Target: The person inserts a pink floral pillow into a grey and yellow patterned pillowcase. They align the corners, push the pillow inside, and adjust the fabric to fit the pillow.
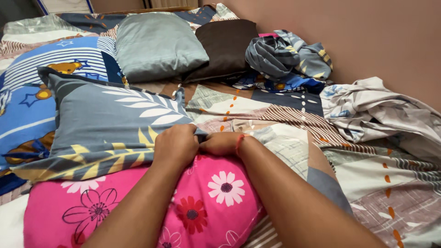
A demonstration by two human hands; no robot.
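A grey-blue pillow with white and yellow leaf print [105, 124] lies on the bed, partly over a pink pillow with flowers [138, 202]. My left hand [175, 144] is closed on the near right corner edge of the leaf pillow. My right hand [223, 142], with a red thread at the wrist, grips the same corner from the right, its fingers tucked under the fabric and hidden. Both forearms rest over the pink pillow.
A blue striped pillow with bears [32, 87] lies at left. A grey pillow [156, 43] and a brown pillow [225, 43] sit at the head. Crumpled cloths [289, 57] and a bunched sheet [381, 115] lie by the pink wall [367, 32]. A patchwork bedsheet [285, 119] covers the mattress.
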